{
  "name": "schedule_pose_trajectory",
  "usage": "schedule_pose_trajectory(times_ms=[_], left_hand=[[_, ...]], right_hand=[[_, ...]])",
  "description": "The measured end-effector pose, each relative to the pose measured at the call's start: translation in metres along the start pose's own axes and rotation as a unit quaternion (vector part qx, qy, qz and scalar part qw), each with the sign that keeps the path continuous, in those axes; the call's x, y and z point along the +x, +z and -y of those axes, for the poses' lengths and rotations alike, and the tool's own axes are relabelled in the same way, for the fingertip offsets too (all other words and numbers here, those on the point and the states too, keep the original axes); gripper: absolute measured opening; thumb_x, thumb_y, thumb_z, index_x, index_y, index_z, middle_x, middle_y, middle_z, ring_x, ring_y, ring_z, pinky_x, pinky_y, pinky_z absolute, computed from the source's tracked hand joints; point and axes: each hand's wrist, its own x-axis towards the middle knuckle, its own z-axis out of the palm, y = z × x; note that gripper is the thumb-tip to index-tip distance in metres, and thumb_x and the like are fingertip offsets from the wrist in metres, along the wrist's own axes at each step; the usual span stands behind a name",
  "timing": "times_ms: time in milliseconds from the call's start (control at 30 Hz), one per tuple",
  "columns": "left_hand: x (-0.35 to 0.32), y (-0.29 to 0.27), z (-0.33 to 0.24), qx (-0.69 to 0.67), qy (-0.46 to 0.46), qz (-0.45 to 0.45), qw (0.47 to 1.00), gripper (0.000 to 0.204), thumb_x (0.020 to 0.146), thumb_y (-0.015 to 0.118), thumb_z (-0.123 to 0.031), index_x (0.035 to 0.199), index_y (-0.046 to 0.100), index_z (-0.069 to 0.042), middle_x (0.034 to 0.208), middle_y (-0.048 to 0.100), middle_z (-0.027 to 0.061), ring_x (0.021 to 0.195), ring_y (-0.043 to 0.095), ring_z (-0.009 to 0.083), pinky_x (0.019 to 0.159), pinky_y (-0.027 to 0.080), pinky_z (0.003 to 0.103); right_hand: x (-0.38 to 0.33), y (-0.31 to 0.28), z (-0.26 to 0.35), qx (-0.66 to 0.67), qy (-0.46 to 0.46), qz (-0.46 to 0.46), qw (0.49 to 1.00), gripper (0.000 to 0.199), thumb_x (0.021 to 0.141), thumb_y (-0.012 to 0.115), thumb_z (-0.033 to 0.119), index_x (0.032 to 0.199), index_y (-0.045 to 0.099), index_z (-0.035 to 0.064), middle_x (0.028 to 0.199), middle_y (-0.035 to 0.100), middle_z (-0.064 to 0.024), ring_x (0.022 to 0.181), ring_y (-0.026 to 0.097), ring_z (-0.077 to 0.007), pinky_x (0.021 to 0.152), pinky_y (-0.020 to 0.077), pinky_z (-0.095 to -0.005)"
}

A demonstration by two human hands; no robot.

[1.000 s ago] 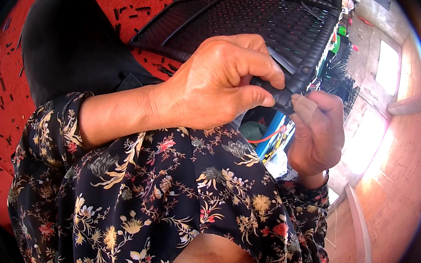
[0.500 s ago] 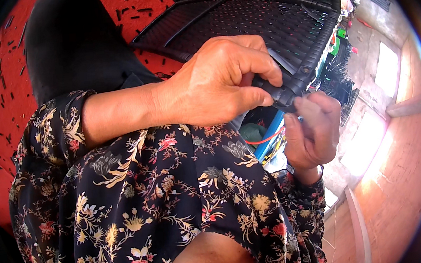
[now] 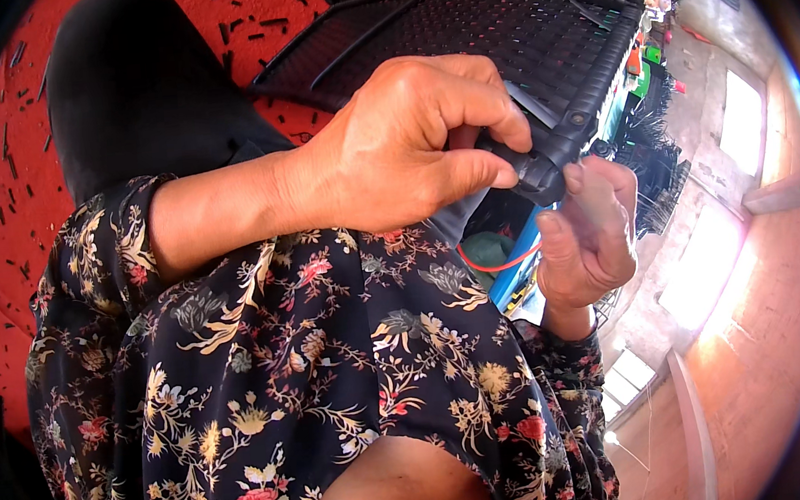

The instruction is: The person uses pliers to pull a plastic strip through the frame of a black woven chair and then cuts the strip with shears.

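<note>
A black woven wicker panel (image 3: 469, 47) with a thick rim (image 3: 585, 94) lies in front of me. At the rim's near end, black plastic strip (image 3: 537, 171) is wrapped round the frame. My left hand (image 3: 411, 146) reaches across from the left. Its thumb and bent index finger are closed on the strip there; the other fingers are curled and partly hidden. My right hand (image 3: 591, 235) is just right of the wrapped end, its thumb apart from its bent fingers. Its fingertips are close to the black end, and I see nothing held between them.
Short black offcuts are scattered over the red floor covering (image 3: 5, 243) at the left. My black-clad leg (image 3: 139, 92) is beside the panel. An orange cord (image 3: 500, 267) curves below my hands, near a blue edge. Mixed clutter (image 3: 650, 89) stands beyond the rim.
My right hand's fingers have moved slightly up and away from the left thumb, and their gap from the right thumb is wider. The left hand keeps its pinch at the rim, slightly higher.
</note>
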Motion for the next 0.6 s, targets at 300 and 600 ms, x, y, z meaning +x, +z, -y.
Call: schedule_pose_trajectory(times_ms=[300, 600], left_hand=[[-0.007, -0.007, -0.003, 0.012, -0.071, 0.041, 0.997, 0.02, 0.069, 0.067, -0.001, 0.088, 0.061, 0.001, 0.087, 0.058, 0.0074, 0.082, 0.055, 0.016, 0.072, 0.043, 0.026], [-0.012, -0.004, -0.004, -0.107, -0.181, 0.067, 0.975, 0.021, 0.07, 0.063, 0.002, 0.091, 0.059, 0.002, 0.09, 0.058, 0.0074, 0.086, 0.054, 0.0151, 0.077, 0.041, 0.025]], right_hand=[[0.01, 0.008, 0.014, -0.09, -0.025, 0.053, 0.994, 0.026, 0.062, 0.069, -0.006, 0.087, 0.061, -0.0042, 0.076, 0.056, -0.0104, 0.062, 0.051, -0.0146, 0.051, 0.0416, -0.0218], [0.006, 0.005, 0.015, -0.035, -0.012, 0.054, 0.998, 0.036, 0.06, 0.068, -0.008, 0.094, 0.056, -0.0104, 0.09, 0.059, -0.0174, 0.065, 0.053, -0.0156, 0.05, 0.0441, -0.0228]])
